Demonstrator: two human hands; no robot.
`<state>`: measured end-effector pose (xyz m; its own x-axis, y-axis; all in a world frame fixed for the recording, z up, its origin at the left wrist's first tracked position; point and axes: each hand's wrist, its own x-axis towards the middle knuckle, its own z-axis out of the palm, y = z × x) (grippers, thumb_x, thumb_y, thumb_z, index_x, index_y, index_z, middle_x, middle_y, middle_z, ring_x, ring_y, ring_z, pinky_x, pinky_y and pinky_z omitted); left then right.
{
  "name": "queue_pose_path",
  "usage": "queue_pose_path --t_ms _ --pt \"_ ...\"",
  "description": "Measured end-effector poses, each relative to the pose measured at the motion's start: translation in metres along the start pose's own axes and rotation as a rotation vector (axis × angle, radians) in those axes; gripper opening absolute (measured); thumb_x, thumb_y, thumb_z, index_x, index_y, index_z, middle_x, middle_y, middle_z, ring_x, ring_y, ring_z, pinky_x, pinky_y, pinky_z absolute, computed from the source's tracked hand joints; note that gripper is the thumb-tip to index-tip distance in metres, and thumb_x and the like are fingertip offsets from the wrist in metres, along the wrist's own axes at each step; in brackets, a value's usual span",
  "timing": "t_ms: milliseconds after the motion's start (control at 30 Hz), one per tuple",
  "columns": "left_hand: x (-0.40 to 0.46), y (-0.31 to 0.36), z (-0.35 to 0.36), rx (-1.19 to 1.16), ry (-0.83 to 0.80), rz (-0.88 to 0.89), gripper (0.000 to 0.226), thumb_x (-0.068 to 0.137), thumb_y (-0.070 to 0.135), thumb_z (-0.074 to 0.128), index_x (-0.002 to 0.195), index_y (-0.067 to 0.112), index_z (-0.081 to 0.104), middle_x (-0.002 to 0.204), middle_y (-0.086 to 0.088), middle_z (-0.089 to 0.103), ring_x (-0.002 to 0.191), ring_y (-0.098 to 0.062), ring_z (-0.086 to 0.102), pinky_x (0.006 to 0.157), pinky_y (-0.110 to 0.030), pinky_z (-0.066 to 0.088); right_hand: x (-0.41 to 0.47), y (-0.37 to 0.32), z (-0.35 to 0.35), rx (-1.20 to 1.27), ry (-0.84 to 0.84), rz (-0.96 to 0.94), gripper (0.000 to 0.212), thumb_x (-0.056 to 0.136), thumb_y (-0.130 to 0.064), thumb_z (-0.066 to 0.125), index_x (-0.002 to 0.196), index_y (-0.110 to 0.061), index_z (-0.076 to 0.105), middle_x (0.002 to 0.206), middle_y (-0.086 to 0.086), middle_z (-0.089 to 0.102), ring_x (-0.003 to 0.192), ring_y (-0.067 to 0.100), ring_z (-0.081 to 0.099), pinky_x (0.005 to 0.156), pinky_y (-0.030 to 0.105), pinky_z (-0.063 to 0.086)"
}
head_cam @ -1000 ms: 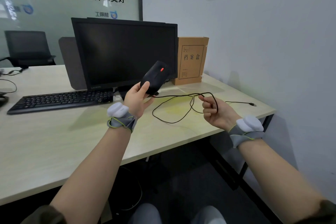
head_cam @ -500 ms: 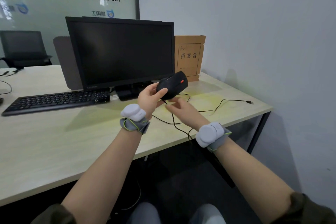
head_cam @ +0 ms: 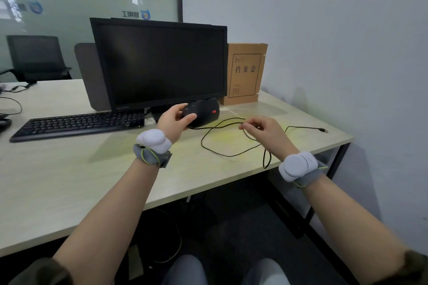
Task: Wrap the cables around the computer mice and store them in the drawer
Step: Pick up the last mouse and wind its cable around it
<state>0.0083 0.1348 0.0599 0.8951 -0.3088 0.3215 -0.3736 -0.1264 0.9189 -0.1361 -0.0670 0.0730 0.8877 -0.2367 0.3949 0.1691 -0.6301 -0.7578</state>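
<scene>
- Left hand [head_cam: 173, 120] grips the mouse [head_cam: 203, 113] at centre frame, just under the monitor [head_cam: 162, 65]; fingers wrap its near end, and its long axis runs left to right with the red wheel toward the right.
- Right hand [head_cam: 264, 129] sits to the right of the mouse, apart from it, pinching the cable [head_cam: 222, 122] between thumb and fingertips.
- The cable leaves the mouse's underside, runs right to the pinch, then sags in a loose loop over the worktop [head_cam: 92, 169] and droops past its front edge.
- The plug [head_cam: 325, 131] lies far right on the worktop, well beyond the right hand, so plenty of slack looks left to wind.
- My read: the coming turn has the right hand carry cable leftward across the mouse's short axis; that hand is nearer the slack.
- Hard to tell: whether any turns already sit on the mouse, since the fingers cover its near end.
- No drawer in view.
</scene>
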Motion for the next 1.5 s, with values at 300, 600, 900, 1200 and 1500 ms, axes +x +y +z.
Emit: queue_pose_path --t_ms 300,600,900,1200,1500 --pt "-0.025 0.018 0.012 0.004 -0.482 -0.011 0.03 0.089 0.015 0.057 0.117 0.02 0.05 0.109 -0.003 0.062 0.097 -0.016 0.062 0.082 -0.023 0.054 0.011 0.001 -0.014 -0.007 0.166 -0.082 0.013 0.089 -0.025 0.06 0.092 -0.024 0.072 0.093 -0.007 0.071 0.09 0.005 0.061 0.081 0.015 0.045" --pt "-0.039 0.029 0.026 -0.567 -0.715 -0.154 0.029 0.096 0.01 0.033 0.111 0.021 0.055 0.091 0.006 0.071 0.081 -0.009 0.067 0.076 -0.023 0.056 0.013 0.002 0.001 0.192 0.073 0.014 0.035 0.088 0.005 0.051 0.065 -0.02 0.06 0.061 -0.015 0.062 0.057 -0.005 0.056 0.056 0.006 0.043" --pt "-0.025 0.032 0.04 -0.515 -0.172 -0.092 0.033 0.092 0.014 0.051 0.124 0.006 0.05 0.106 -0.009 0.061 0.101 -0.021 0.058 0.085 -0.027 0.052 -0.005 0.004 0.047 -0.124 -0.298 0.102 0.015 0.093 -0.019 0.042 0.096 -0.031 0.052 0.052 -0.008 0.057 0.051 0.008 0.047 0.054 0.022 0.038" --pt "-0.014 0.017 0.025 0.161 0.1 0.089 0.039 0.089 0.023 0.056 0.126 0.013 0.049 0.111 -0.004 0.058 0.101 -0.019 0.055 0.083 -0.028 0.042 -0.019 -0.008 0.044 -0.338 -0.618 0.212 0.014 0.084 -0.02 0.043 0.088 -0.021 0.056 0.059 -0.004 0.062 0.052 0.01 0.054 0.058 0.023 0.045" --pt "-0.022 0.012 0.008 0.418 -0.366 0.131 0.038 0.09 0.023 0.054 0.128 0.02 0.049 0.117 -0.003 0.059 0.11 -0.021 0.056 0.086 -0.024 0.04 0.008 -0.028 0.005 -0.196 -0.092 -0.039 0.028 0.094 -0.026 0.045 0.075 -0.024 0.065 0.049 -0.015 0.051 0.047 -0.009 0.044 0.049 0.005 0.033"
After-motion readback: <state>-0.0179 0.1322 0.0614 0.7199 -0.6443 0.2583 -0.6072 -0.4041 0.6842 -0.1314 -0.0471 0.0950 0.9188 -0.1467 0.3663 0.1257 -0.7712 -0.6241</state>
